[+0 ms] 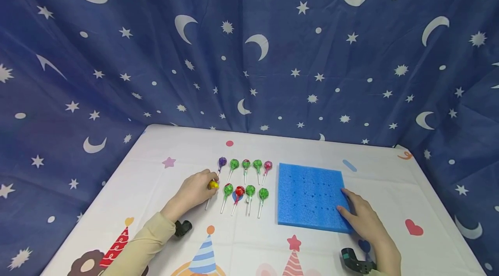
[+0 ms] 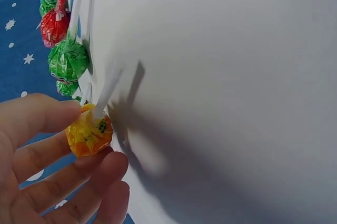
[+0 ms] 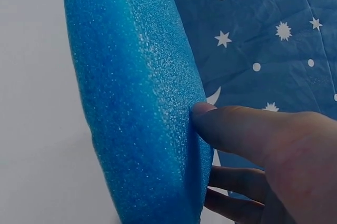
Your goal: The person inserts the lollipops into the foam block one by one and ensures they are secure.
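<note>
Plainly, the left hand (image 1: 195,189) has a yellow lollipop (image 1: 213,184) pinched by its wrapped head, thumb on one side and fingers on the other, while the white stick (image 2: 109,89) slants free of the grip. Candy of this sort should be light and hard, stiff enough to bear a firm squeeze; the crinkled wrapper, though, looks slick and may twist a little under the fingertips. The round head seems the surest place to hold, and it leaves the stick bare. Taken by the thin stick alone, the heavier head would probably swing or roll.

Well apart from it, the person's right hand (image 1: 362,213) rests against the right edge of a blue foam block (image 1: 306,206), thumb and fingers spread rather than clenched. The block lies just to that hand's left, flat on the white tablecloth (image 1: 249,241), its upper face dotted with small dark holes. It looks soft, springy and very light, so it would likely skid or dent if pushed hard; a steadying touch at the edge seems enough and keeps the holes uncovered.

Between the hands, nearer the left one, more lollipops lie in two rows: a purple lollipop (image 1: 222,162) just beyond the left fingertips, and a green lollipop (image 1: 228,189) and a red lollipop (image 1: 239,190) to their right.
</note>
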`<state>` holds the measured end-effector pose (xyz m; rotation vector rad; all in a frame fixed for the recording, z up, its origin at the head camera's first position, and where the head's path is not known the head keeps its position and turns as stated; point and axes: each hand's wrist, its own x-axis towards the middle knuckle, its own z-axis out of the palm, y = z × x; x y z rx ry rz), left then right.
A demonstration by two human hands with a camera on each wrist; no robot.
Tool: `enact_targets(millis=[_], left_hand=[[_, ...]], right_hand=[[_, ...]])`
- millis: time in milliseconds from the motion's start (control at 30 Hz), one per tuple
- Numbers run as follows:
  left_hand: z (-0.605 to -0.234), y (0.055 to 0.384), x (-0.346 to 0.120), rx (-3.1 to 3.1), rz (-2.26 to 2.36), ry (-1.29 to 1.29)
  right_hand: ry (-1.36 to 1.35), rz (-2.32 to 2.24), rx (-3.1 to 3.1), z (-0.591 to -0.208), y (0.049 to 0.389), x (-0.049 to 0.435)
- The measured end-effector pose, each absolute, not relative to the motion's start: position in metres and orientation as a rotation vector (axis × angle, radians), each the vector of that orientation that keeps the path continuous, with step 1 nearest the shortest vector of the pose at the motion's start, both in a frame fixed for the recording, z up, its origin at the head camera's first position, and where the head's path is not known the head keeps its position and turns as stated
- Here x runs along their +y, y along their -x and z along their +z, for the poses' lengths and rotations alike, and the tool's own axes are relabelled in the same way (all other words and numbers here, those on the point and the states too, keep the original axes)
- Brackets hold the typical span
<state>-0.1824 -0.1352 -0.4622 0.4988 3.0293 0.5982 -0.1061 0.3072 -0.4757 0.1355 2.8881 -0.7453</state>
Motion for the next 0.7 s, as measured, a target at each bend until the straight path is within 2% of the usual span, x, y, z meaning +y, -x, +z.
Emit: enact_targets(millis=[700], left_hand=[[-0.448,0.175,-0.129,3.049,0.799,-0.554]], right_hand=[[-0.110,-0.748,2.920,-0.476,0.105,0.307]])
